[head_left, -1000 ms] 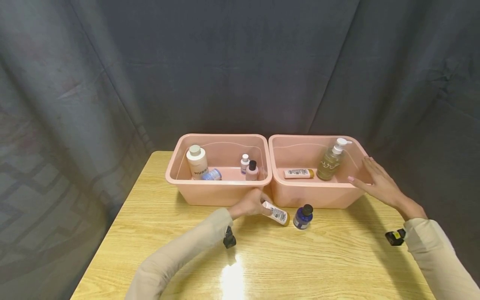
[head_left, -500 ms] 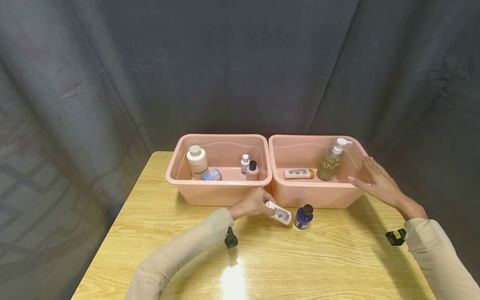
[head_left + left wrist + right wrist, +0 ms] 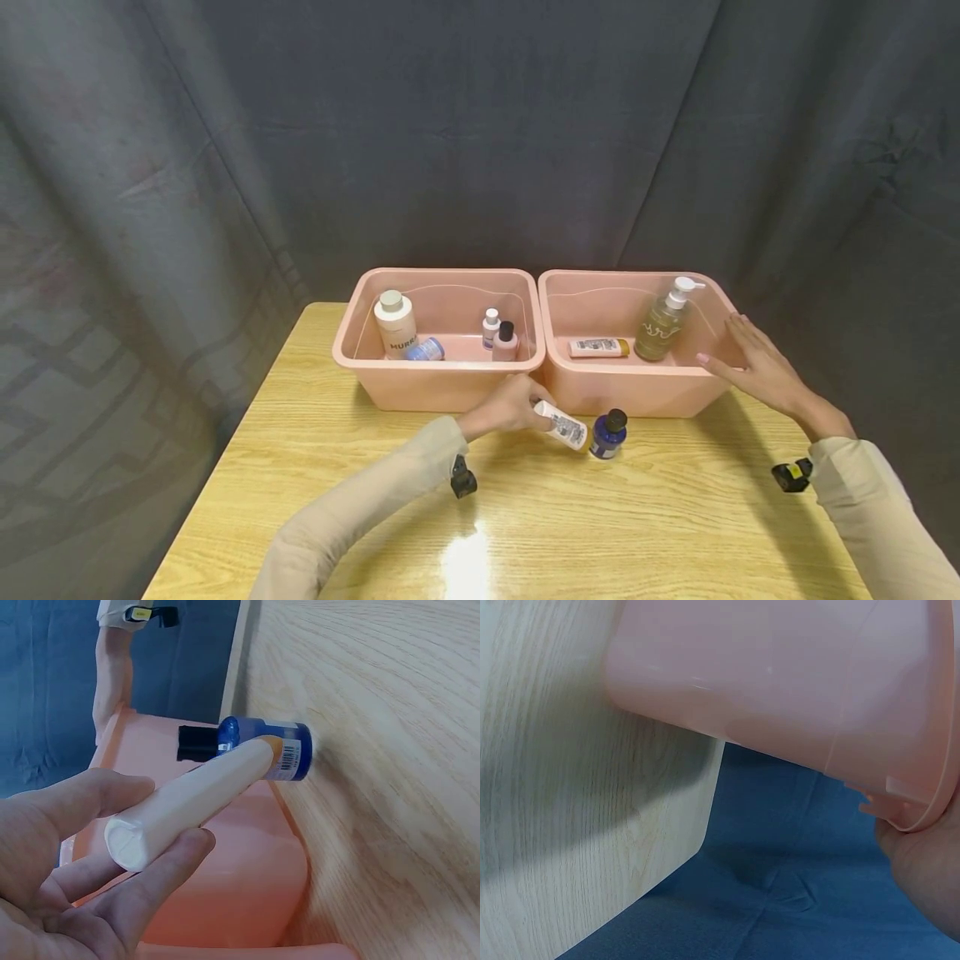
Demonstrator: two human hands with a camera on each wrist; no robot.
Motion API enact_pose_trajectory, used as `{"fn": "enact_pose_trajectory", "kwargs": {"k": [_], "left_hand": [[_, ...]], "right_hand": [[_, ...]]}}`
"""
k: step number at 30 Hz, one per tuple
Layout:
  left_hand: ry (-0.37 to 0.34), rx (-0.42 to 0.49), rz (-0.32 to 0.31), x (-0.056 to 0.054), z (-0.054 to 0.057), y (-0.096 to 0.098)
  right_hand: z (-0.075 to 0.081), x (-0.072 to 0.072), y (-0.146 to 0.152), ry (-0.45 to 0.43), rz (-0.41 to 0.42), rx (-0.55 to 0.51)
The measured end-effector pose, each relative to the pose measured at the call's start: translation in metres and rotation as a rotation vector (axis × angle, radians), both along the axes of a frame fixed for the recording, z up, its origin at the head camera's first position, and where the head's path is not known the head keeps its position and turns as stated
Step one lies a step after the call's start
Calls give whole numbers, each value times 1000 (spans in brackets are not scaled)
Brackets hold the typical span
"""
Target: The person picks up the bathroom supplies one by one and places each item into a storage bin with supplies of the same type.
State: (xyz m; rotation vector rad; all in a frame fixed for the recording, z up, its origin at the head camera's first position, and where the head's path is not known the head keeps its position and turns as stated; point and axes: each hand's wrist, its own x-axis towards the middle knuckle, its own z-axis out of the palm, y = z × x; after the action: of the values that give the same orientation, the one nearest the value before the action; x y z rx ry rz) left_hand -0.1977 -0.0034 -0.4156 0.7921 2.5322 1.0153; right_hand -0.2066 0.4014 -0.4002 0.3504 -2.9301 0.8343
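Observation:
My left hand [image 3: 510, 406] pinches a white tube [image 3: 564, 427] with printed text and a gold cap, held tilted in front of the two bins. In the left wrist view, thumb and fingers [image 3: 154, 881] grip the tube's plain end, and its gold cap overlaps a blue bottle [image 3: 292, 754] with a black lid. That bottle stands upright on the table in the head view. At the far right, my right hand [image 3: 765, 371] rests on the side rim of the right pink bin [image 3: 622, 392], fingers extended and thumb over the front corner.
Inside the right bin are a similar tube [image 3: 596, 347] lying flat and a green pump bottle [image 3: 660, 329]. The left pink bin [image 3: 435, 390] holds a large white bottle [image 3: 395, 329], a blue container [image 3: 426, 350] on its side and two small bottles. Behind hangs a grey curtain [image 3: 465, 150].
My left hand has shifted slightly right with the tube, whose gold cap now comes right up to the blue bottle. The right hand has stayed on the bin.

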Motion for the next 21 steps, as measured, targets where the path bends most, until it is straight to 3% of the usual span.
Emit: {"fn": "enact_pose_trajectory", "kwargs": {"k": [12,21], "left_hand": [[-37,23,-7,3,13,0],[-78,97,-12,-1,22,-4]], "right_hand": [[0,0,-1,-15,-4,-10],[0,1,0,-13,2,-10]]}}
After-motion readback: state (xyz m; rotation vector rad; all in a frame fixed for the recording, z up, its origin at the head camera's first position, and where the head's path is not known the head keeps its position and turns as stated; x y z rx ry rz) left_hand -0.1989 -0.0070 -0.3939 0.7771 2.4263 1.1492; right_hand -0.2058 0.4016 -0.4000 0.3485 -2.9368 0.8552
